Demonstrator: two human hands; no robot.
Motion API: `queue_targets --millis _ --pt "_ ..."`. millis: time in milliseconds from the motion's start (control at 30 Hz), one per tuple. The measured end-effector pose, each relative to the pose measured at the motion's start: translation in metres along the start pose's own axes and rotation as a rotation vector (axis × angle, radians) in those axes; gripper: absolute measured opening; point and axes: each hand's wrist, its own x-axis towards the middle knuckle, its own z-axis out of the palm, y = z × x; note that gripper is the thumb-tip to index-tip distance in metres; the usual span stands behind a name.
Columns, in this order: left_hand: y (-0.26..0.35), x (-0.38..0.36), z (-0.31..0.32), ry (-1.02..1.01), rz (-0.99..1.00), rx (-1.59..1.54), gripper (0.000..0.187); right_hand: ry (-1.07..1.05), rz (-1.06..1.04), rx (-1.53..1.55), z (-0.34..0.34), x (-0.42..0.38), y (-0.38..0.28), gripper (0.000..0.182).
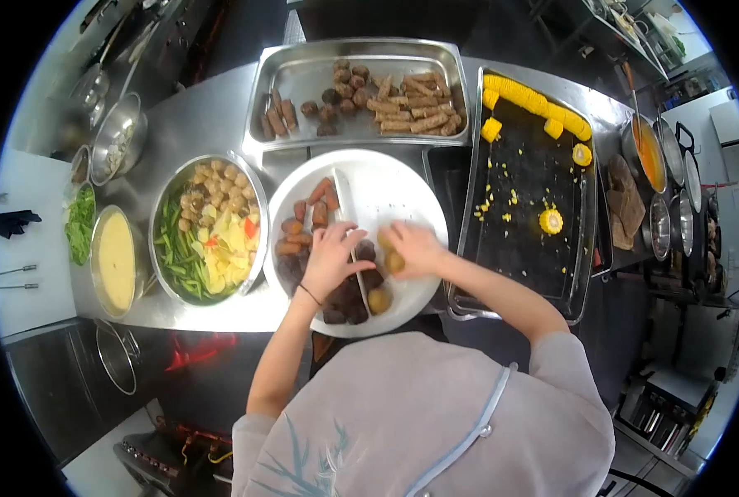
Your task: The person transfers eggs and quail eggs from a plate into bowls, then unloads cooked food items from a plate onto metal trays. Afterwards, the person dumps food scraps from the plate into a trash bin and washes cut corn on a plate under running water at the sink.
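Observation:
A round white plate (419,199) with a raised divider (345,199) is in front of me. Its left half holds sausage pieces (320,214) and dark, block-like pieces (346,300). My left hand (334,258) is over these pieces, fingers apart, with fingertips and thumb at the divider. In the right half, my right hand (412,250), slightly blurred, has its fingers around small yellow-brown balls (394,263). Another such ball (379,300) rests against the divider near the plate's front. What lies under both palms is hidden.
Behind the plate, a steel tray (303,74) holds brown balls and rolls. On the right is a dark tray (510,248) with corn slices and loose kernels. To the left stand a vegetable bowl (220,261) and a bowl of pale yellow liquid (114,265).

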Motion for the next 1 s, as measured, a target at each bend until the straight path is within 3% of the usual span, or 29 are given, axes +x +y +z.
queue_targets --millis 67,167,300,533,600,667,733,867,933,1000 --pt "0.007 -0.007 -0.002 0.056 0.002 -0.06 0.043 -0.003 0.063 0.028 -0.004 0.008 0.003 0.088" --pt "0.022 -0.02 0.007 -0.142 0.018 -0.11 0.039 -0.009 0.107 -0.004 -0.013 0.011 -0.006 0.094" --pt "0.037 -0.039 0.033 -0.327 0.087 0.201 0.05 -0.078 0.063 -0.05 -0.009 0.015 -0.004 0.094" --pt "0.035 -0.049 0.053 -0.284 0.049 0.275 0.056 -0.079 0.231 0.165 -0.021 0.028 0.011 0.086" --pt "0.032 -0.051 0.059 -0.264 0.104 0.382 0.058 0.07 0.272 0.608 -0.021 0.038 0.035 0.079" --pt "0.037 -0.049 0.056 -0.281 0.109 0.385 0.058 0.048 0.43 1.171 -0.042 0.051 0.042 0.061" --pt "0.04 -0.046 0.054 -0.297 0.116 0.394 0.058 -0.159 0.622 1.745 -0.068 0.069 0.063 0.047" --pt "0.041 -0.048 0.062 -0.302 0.174 0.485 0.051 -0.067 0.563 2.155 -0.103 0.14 0.072 0.044" --pt "0.044 -0.044 0.059 -0.212 0.209 0.43 0.014 0.016 0.649 2.256 -0.114 0.178 0.069 0.043" --pt "0.04 -0.045 0.069 -0.219 0.219 0.456 0.017 0.092 0.666 2.301 -0.115 0.214 0.071 0.038"
